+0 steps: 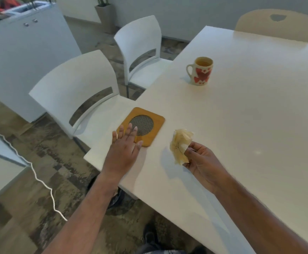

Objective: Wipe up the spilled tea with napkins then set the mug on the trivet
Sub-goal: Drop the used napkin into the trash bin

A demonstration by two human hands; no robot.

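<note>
Mug [201,72], heart-printed, tea inside, stands far up table [250,116], well apart from trivet [146,125]. My right hand [202,162] pinches stained wadded napkin [180,145]; left hand [125,145] flat, fingers spread, on trivet. Wiping looks done; next I'd drop napkin, fetch mug. No readable writing.

Items counted: one mug [201,72] with red hearts, holding tea; one wooden trivet [149,125] with a round mesh centre; one crumpled, stained napkin wad [180,144]; one white counter [241,116]. Two hands: left hand [124,145], right hand [201,162]. Three chairs: two white [72,88] [140,43] along the left edge, one beige [276,24] at the far end. One white cabinet [21,61]. One planter [104,15].
</note>
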